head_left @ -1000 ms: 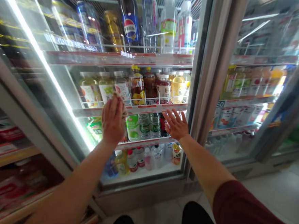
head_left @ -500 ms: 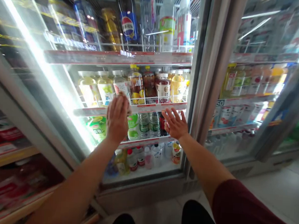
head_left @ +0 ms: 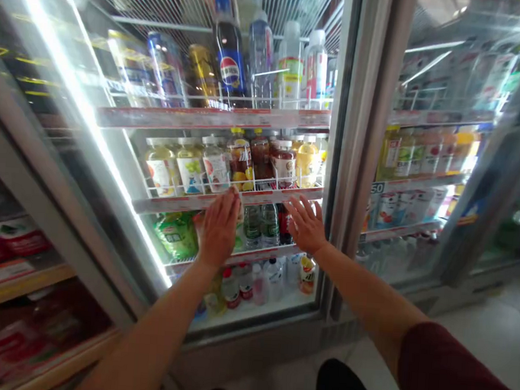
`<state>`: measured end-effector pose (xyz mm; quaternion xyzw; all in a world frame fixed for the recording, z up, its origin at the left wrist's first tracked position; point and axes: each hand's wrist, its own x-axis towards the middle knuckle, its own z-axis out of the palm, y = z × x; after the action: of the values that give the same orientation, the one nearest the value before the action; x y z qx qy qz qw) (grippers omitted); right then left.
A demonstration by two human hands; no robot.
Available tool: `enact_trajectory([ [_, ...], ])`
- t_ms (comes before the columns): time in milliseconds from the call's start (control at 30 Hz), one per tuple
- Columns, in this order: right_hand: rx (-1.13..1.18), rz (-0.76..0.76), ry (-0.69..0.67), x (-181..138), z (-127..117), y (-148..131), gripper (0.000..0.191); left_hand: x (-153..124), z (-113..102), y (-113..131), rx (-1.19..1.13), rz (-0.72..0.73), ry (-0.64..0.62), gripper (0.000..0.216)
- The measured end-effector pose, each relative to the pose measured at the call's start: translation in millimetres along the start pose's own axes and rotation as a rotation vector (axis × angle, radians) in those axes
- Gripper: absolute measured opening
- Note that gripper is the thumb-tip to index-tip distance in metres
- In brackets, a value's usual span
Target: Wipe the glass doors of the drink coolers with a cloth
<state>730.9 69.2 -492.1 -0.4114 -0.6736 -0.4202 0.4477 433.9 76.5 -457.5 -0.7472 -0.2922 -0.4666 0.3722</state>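
Observation:
My left hand (head_left: pixel 217 229) lies flat on the glass door (head_left: pixel 110 167) of a drinks cooler, fingers together and pointing up. It covers the middle shelf rail (head_left: pixel 269 195). Anything under its palm is hidden. My right hand (head_left: pixel 305 225) is pressed on the same glass a little to the right, fingers spread, holding nothing. Behind the glass, juice and tea bottles (head_left: pixel 284 161) stand just above both hands. Green water bottles (head_left: pixel 262 225) stand between the hands, and a cola bottle (head_left: pixel 229 53) is on the top shelf.
The cooler's metal door post (head_left: pixel 362 137) rises right of my right hand. Beyond it is a second glass-door cooler (head_left: pixel 423 153) with more drinks. Wooden shelves with red packets (head_left: pixel 11 243) stand at the left. Grey tiled floor (head_left: pixel 476 341) lies at the lower right.
My left hand slid down and to the right across the glass. A tan cloth that showed at its fingertips is now out of sight. My right hand stayed put, and the view tilted down slightly.

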Motion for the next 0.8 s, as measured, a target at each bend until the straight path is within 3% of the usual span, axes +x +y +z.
enact_trajectory([
  [67,0.005,0.087,0.012,12.2,-3.7,3.2,0.055,-16.9,-1.1,5.3,0.021,0.098,-0.024,0.079],
  [133,-0.019,0.203,0.041,26.1,-2.5,9.5,0.059,-14.6,-6.5,0.2,0.054,0.144,-0.029,0.08],
  [233,-0.057,0.318,0.057,40.3,6.7,17.9,0.065,17.8,-17.7,-20.2,0.093,0.076,0.042,0.077],
  [333,-0.087,0.332,0.051,42.2,15.8,19.9,0.069,46.9,-20.6,-32.4,0.093,-0.033,0.176,0.073],
  [433,-0.099,0.34,0.021,40.1,17.6,18.2,0.072,43.0,-7.7,-17.8,0.059,-0.05,0.204,0.073],
  [600,-0.131,0.376,-0.021,43.5,14.0,15.4,0.075,26.4,13.8,20.2,-0.054,0.101,0.029,0.076],
  [800,-0.168,0.36,-0.006,43.8,14.2,14.6,0.074,59.6,2.2,8.8,-0.019,-0.054,0.083,0.07],
])
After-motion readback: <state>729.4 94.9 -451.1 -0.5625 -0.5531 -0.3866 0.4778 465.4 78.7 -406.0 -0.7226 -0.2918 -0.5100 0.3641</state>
